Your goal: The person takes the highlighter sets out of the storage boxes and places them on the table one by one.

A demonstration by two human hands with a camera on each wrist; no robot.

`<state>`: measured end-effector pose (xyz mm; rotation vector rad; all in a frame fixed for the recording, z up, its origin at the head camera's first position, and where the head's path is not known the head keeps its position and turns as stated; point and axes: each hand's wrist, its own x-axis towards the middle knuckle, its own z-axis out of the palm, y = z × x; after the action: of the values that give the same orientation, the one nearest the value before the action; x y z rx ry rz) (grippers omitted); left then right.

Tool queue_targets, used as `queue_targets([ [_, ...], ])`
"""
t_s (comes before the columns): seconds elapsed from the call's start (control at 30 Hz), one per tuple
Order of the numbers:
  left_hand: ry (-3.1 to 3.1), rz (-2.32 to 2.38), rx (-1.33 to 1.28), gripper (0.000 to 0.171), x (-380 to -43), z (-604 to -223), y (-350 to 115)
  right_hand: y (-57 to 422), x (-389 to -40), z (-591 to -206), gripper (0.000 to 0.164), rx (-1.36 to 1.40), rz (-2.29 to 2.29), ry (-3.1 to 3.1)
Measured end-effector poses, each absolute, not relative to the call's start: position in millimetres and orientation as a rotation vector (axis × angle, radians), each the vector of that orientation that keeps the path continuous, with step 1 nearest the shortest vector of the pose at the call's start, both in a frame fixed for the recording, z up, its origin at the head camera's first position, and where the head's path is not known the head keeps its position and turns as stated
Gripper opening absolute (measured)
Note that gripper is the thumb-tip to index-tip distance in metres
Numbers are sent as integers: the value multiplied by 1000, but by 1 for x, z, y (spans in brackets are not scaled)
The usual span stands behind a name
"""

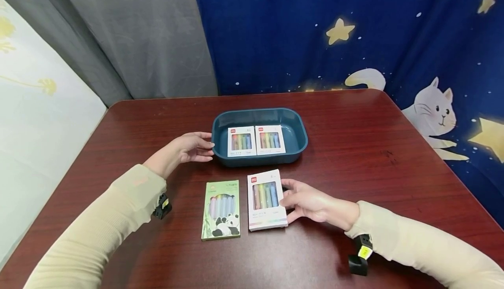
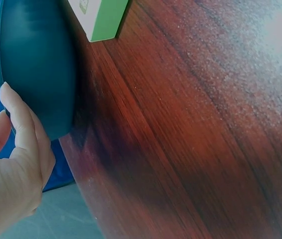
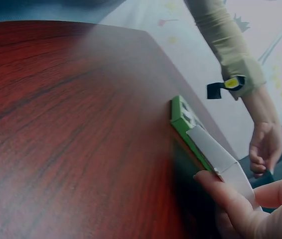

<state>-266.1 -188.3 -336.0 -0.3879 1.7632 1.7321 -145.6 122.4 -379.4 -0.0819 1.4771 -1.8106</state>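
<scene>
My left hand [image 1: 193,147] pinches the left end of a dark teal plastic basin [image 1: 260,161], thumb at the rim; the left wrist view shows the hand [image 2: 24,149] at the basin wall [image 2: 41,64]. In the basin lie two white boxes of colored sticks [image 1: 242,142] [image 1: 270,140], side by side. My right hand [image 1: 309,201] grips the right edge of a third, similar white box [image 1: 267,219], which seems slightly raised off the table; the right wrist view shows this box edge-on [image 3: 220,154]. To its left lies a green panda-print box of pens [image 1: 220,210].
A dark red wooden table [image 1: 378,157] carries everything. Behind it hang a grey curtain [image 1: 149,35] and a blue curtain [image 1: 275,30] with stars and a cat. A white patterned sheet [image 1: 35,105] borders the left side.
</scene>
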Motion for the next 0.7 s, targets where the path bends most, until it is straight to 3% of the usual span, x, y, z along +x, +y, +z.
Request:
queue_targets([
  [0.7, 1757, 1736, -385, 55, -267, -337, -189, 108, -147, -383, 73, -41, -1631, 1767],
])
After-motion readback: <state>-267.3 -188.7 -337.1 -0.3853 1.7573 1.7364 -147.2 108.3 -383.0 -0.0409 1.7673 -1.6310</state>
